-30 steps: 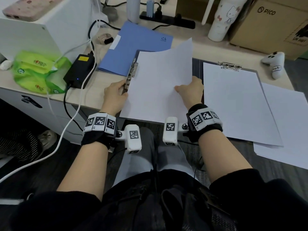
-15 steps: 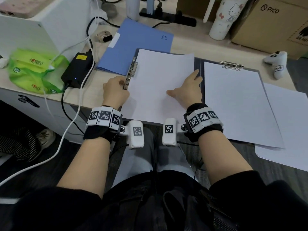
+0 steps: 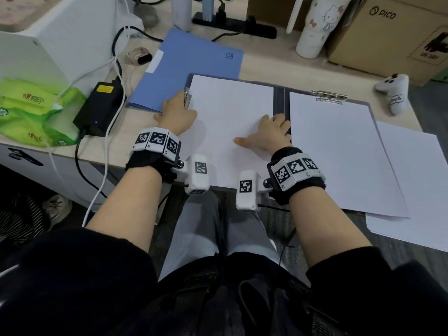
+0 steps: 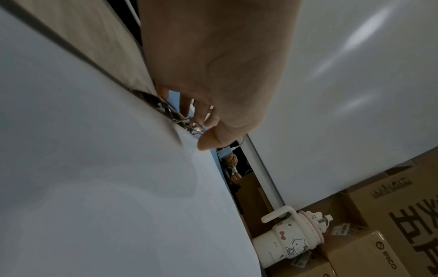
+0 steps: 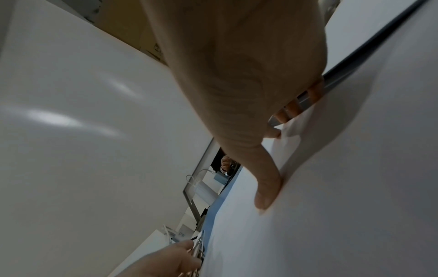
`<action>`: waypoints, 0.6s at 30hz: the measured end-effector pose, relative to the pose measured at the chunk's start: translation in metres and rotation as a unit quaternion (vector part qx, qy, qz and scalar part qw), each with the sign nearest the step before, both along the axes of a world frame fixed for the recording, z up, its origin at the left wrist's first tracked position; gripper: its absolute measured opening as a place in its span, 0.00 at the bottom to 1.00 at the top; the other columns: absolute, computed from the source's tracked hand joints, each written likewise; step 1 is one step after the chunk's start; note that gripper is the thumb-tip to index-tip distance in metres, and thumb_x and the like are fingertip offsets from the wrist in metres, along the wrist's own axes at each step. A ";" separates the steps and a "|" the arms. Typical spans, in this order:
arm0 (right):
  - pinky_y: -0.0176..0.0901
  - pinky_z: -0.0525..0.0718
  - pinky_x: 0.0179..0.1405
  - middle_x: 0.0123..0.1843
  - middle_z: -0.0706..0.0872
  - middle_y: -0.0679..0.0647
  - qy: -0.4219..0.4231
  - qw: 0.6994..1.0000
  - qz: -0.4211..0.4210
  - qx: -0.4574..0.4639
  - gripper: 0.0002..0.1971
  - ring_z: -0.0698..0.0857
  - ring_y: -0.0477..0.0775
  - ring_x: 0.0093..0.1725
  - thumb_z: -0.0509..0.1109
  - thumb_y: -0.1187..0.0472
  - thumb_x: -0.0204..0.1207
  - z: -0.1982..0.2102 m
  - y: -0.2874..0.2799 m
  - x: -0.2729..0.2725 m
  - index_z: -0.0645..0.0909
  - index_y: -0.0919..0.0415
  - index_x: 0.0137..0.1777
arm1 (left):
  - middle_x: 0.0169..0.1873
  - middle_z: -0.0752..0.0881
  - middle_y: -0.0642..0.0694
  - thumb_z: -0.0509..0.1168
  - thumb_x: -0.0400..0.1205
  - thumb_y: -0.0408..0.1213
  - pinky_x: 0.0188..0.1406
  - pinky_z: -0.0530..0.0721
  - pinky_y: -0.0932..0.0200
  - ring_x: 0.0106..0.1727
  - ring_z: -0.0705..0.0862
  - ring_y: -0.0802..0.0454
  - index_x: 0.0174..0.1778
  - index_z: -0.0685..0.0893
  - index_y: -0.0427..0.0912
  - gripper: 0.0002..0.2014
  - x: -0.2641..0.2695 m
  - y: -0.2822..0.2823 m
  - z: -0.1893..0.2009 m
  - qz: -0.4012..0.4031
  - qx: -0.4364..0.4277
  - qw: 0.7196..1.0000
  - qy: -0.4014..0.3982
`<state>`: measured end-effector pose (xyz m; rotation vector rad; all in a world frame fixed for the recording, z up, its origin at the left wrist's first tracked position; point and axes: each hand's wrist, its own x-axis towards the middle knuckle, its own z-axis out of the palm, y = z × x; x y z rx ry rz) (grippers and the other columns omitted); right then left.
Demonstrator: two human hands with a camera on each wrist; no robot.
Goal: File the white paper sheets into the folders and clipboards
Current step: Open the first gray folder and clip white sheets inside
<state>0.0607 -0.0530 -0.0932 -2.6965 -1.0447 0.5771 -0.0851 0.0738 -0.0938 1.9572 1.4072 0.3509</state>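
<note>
A dark folder lies open at the desk's front edge. A white sheet lies flat on its left half. My left hand is at the metal clip on the folder's left edge, and the left wrist view shows its fingers curled onto the clip. My right hand rests on the sheet's right edge by the spine, thumb flat on the paper and fingertips bent at the edge. The right half holds another sheet under a top clip.
A blue folder lies closed behind the dark one. Loose white sheets lie at the right. On the left are a black adapter with cables and green tissue packs. Behind stand a cup, a cardboard box and a white controller.
The sheet's raised far edge has come down flat on the folder. My right hand let go of it, spread flat, then slid right to its edge. The left hand stayed at the clip.
</note>
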 end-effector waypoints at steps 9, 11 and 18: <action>0.61 0.59 0.80 0.81 0.52 0.63 0.003 1.000 0.004 -0.009 0.54 0.52 0.66 0.81 0.73 0.35 0.67 0.001 -0.001 -0.001 0.51 0.67 0.82 | 0.61 0.87 0.46 0.60 0.84 0.45 0.69 0.75 0.52 0.64 0.82 0.50 0.61 0.86 0.42 0.17 -0.012 -0.003 -0.011 0.115 0.095 0.963 -0.223; 0.61 0.60 0.79 0.80 0.53 0.63 0.001 1.000 0.003 -0.008 0.53 0.52 0.66 0.80 0.73 0.35 0.67 0.000 -0.001 -0.001 0.52 0.67 0.81 | 0.33 0.87 0.42 0.61 0.84 0.46 0.43 0.76 0.60 0.37 0.81 0.52 0.34 0.87 0.43 0.17 -0.017 -0.008 -0.015 0.129 0.114 0.953 -0.250; 0.60 0.60 0.78 0.79 0.54 0.63 -0.003 1.000 0.001 -0.004 0.52 0.53 0.65 0.80 0.73 0.36 0.67 0.000 -0.002 -0.003 0.54 0.67 0.80 | 0.20 0.65 0.43 0.64 0.80 0.45 0.35 0.68 0.56 0.32 0.63 0.48 0.23 0.71 0.37 0.22 -0.029 -0.018 -0.024 0.199 0.091 0.941 -0.258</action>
